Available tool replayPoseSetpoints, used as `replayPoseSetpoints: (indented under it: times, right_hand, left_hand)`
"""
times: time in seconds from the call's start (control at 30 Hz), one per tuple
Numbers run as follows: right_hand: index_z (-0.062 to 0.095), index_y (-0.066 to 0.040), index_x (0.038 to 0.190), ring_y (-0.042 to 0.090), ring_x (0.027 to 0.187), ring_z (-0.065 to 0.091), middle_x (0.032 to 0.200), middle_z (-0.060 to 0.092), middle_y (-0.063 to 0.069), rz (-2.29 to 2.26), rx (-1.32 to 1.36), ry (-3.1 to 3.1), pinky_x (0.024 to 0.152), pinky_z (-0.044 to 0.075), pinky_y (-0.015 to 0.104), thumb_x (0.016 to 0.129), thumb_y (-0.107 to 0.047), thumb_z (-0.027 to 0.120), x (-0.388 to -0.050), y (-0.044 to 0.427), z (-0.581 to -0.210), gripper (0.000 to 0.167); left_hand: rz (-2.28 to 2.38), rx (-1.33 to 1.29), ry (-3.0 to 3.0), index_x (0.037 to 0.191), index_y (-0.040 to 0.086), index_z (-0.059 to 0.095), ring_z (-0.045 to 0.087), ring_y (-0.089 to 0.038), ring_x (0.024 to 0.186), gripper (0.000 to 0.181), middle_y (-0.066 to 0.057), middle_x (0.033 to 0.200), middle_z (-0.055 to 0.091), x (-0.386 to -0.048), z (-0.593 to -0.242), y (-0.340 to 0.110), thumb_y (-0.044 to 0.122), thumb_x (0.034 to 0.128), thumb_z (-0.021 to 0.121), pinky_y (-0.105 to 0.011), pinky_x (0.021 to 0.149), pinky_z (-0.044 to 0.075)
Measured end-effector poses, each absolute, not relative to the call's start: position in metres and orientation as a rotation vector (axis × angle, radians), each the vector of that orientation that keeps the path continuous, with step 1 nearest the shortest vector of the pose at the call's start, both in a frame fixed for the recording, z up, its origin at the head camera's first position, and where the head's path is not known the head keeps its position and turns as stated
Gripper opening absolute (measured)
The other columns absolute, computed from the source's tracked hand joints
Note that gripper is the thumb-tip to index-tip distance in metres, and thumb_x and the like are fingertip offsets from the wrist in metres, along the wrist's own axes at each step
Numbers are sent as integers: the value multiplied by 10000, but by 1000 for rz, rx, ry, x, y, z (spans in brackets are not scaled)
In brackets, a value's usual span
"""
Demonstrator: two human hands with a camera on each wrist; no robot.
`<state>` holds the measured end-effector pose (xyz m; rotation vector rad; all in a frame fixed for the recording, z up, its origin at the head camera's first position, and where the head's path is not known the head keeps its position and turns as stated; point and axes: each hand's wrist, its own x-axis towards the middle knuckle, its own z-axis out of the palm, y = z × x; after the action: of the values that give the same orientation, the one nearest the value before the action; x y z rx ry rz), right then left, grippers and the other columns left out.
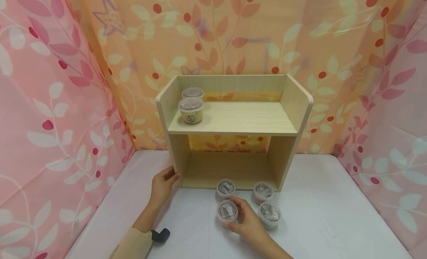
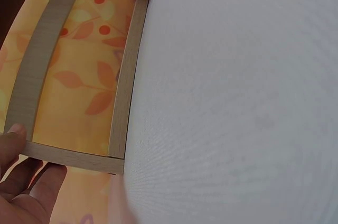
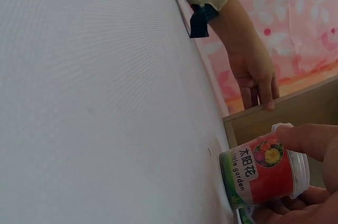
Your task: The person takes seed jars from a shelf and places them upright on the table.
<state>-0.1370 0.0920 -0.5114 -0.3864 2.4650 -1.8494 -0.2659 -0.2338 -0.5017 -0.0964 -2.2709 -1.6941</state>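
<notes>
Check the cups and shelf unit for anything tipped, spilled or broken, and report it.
Nothing stands out. The four cups on the white table and two cups on the shelf unit look upright and lidded; no spill shows, and the shelf unit has no visible damage.

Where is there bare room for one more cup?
Free: the upper board, right of its two cups; the lower compartment, between side panels; the white table, right of the four front cups. Crowded: before the shelf, where those cups and the right hand gather.
</notes>
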Motion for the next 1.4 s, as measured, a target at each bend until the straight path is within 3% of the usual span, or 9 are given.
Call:
replayPoseSetpoints:
  times: [0.43, 0.63, 0.8, 1.0, 1.23, 1.4]
  right_hand:
    - [509, 17, 1418, 393, 1361, 506, 1435, 550, 163, -1756, -458, 2617, 1136, 388, 477, 755, -105, 904, -137, 93, -488, 781]
    - [475, -18, 1466, 356, 1404, 472, 1487, 518, 159, -1746, -539, 2605, 1164, 363, 433, 811, -116, 874, -142, 99, -445, 772]
    - [446, -105, 1507, 258, 1448, 436, 1534, 475, 69, -1763, -607, 2559, 1182, 349, 378, 854, -181, 850, -150, 103, -404, 771]
    - [453, -50, 1499, 282, 1434, 466, 1519, 513, 101, -1877, -808, 2559, 1166, 373, 405, 894, -150, 810, -164, 101, -356, 709]
    - [432, -23, 1509, 240, 1429, 461, 1515, 508, 120, -1981, -925, 2497, 1192, 358, 347, 919, -77, 771, -192, 92, -298, 683]
    - [446, -30, 1503, 202, 1403, 484, 1484, 536, 87, -2010, -933, 2489, 1196, 361, 361, 927, -110, 769, -219, 81, -267, 665]
  left_hand:
    - [-1709, -108, -2270, 1291, -13, 687, 679, -322, 1154, 426, -198, 1235, 714, -267, -502, -234, 121, 903, 800, -97, 833, 509]
    - [-1700, -71, -2306, 1305, -50, 661, 666, -344, 1174, 416, -222, 1251, 697, -262, -490, -231, 74, 923, 769, -75, 821, 487]
    - [-1663, -103, -2328, 1290, -106, 644, 667, -403, 1163, 407, -270, 1234, 687, -248, -469, -227, 25, 920, 753, -97, 819, 503]
    - [-1646, -130, -2341, 1304, -120, 623, 666, -393, 1165, 434, -276, 1242, 681, -240, -462, -225, 37, 922, 755, -105, 833, 507]
    - [-1685, -98, -2324, 1307, -99, 633, 667, -378, 1160, 432, -258, 1242, 691, -255, -482, -230, 40, 919, 760, -102, 826, 505]
    - [-1686, -90, -2305, 1317, -44, 653, 678, -338, 1156, 456, -215, 1241, 707, -266, -502, -235, 123, 915, 788, -95, 830, 499]
